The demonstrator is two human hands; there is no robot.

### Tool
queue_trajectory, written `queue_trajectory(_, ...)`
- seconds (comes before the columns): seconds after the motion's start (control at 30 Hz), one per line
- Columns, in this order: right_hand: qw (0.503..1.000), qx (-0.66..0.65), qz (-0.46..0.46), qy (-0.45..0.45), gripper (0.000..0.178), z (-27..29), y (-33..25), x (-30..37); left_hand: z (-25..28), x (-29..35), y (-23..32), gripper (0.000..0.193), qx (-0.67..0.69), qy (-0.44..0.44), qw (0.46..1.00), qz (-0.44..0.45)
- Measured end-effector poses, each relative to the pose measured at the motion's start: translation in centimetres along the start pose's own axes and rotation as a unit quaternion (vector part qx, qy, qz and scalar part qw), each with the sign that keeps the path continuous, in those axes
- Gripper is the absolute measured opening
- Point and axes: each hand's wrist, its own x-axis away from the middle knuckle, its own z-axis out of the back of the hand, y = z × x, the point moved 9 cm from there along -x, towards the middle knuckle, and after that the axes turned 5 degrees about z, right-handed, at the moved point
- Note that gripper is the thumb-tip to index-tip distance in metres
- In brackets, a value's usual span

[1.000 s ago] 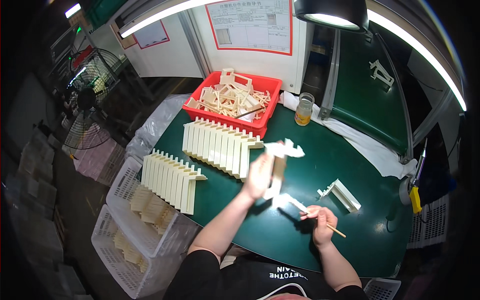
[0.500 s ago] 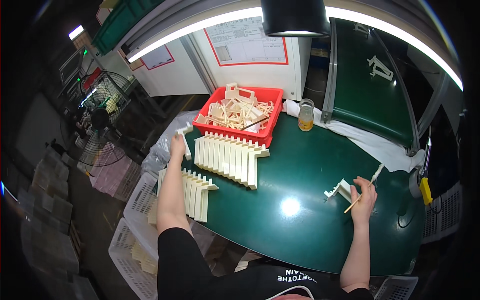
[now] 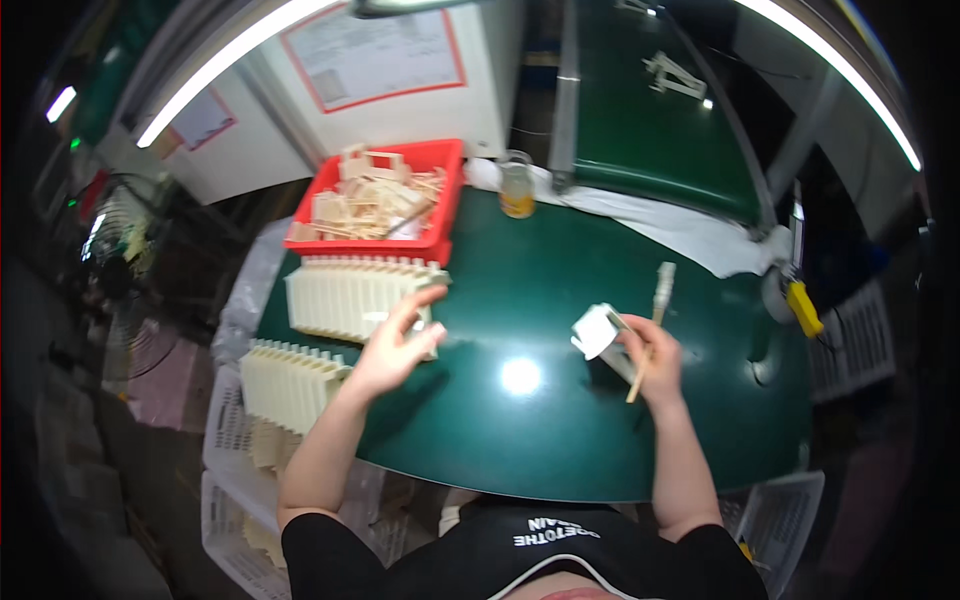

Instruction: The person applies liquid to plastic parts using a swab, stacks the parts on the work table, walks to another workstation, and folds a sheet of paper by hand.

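My left hand (image 3: 398,350) is open, thumb and fingers apart, with nothing in it. It hovers over the right end of a row of cream plastic parts (image 3: 340,295), which stand side by side on the green tabletop. My right hand (image 3: 657,365) grips a pale plastic part (image 3: 597,333) between thumb and fingers, raised slightly off the table. The same hand holds a thin wooden stick (image 3: 635,386) with a whitish wrapped end (image 3: 664,288) pointing away from me. A second row of cream parts (image 3: 290,380) lies at the table's left edge, beside my left forearm.
A red bin (image 3: 440,240) full of cream pieces stands at the back left. Behind the table are a glass jar (image 3: 516,190), a white cloth (image 3: 640,225) and a green conveyor (image 3: 660,150) carrying another part. A yellow-handled tool (image 3: 803,308) hangs at the right; white baskets (image 3: 225,410) sit below left.
My left hand has let go of its cream part and moved right, toward me. My right hand has picked up the part lying beside it, keeping the stick. The whole view has shifted.
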Motion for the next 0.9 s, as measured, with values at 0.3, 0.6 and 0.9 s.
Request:
queue_trajectory(0.3,0.998,0.001,0.057,-0.038,0.015,-4.9,-0.5,3.5,-20.3,-0.4,0.0,0.073,0.265,-0.173,0.948,0.047)
queue_trajectory(0.6,0.985,-0.129,0.09,0.071,0.059,-1.0,-2.8,2.1,-19.7,-1.1,-3.9,0.061,0.416,-0.091,0.899,0.107)
queue_trajectory(0.9,0.985,-0.03,0.173,0.003,0.03,-2.9,-6.2,3.4,-20.1,-1.2,-4.8,0.055,0.518,-0.116,0.83,0.171)
